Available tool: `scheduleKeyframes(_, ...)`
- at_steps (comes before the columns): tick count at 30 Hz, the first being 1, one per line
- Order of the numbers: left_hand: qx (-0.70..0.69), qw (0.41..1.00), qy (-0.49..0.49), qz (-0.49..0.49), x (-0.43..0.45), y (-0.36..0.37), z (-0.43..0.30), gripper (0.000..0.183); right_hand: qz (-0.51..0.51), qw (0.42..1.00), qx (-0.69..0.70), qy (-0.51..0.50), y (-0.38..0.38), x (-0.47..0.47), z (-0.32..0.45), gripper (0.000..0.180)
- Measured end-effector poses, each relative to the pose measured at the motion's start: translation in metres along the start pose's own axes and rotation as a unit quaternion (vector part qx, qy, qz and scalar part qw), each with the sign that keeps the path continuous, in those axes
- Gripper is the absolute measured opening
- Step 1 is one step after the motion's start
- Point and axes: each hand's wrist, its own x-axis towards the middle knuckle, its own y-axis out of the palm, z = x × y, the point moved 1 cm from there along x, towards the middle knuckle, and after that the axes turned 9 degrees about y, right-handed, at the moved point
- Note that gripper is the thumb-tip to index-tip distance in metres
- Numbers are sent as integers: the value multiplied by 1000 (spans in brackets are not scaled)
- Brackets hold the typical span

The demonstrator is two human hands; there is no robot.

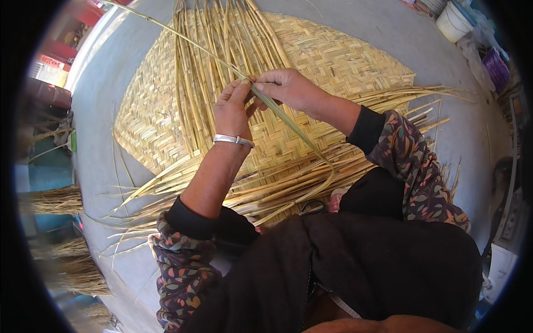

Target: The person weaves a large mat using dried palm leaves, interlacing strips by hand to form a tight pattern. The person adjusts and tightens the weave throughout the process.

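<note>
Between both hands runs a long greenish reed stalk [187, 39], with a flattened leaf-like part [291, 123] that trails toward my lap and bends at its end. My left hand [235, 102] pinches the stalk between thumb and forefinger; a silver bangle circles that wrist. Right beside it, my right hand [277, 87] grips the same stalk with its fingertips, the two thumbs nearly touching. Below the hands lies a woven reed mat [345, 62] in a herringbone pattern. Several loose stalks [195, 83] rest lengthwise on the mat, partly behind my left hand.
A bundle of dry stalks [283, 183] lies across the mat's near edge, before my knees. More reed bundles [54, 200] are stacked at the left. A white bucket [454, 23] stands on the grey floor [98, 137] side at the upper right, near a purple object [495, 70].
</note>
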Motion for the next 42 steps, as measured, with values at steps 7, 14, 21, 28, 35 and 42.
scheduleKeyframes(7, -24, 999, -5, -22, -4, 6, 1, 16, -107, 977, -154, -101, 12, 7, -21, 23)
scheduleKeyframes(14, 1, 998, -8, -55, 11, -9, -5, 18, -86, 976, -187, -73, 18, -2, -21, 22)
scheduleKeyframes(21, 22, 998, 32, -42, 21, -15, -3, 18, -42, 984, -168, -44, 12, -3, -28, 22)
scheduleKeyframes(28, 51, 998, 39, -13, 34, -27, -3, 9, 11, 998, -46, -30, 3, 1, -39, 24)
scheduleKeyframes(35, 86, 995, 37, 29, 22, -15, 13, 8, -58, 997, -24, -47, 7, 6, -26, 21)
scheduleKeyframes(42, 53, 995, -2, 81, 19, -12, 9, 13, -31, 999, -1, -27, 3, 2, -29, 21)
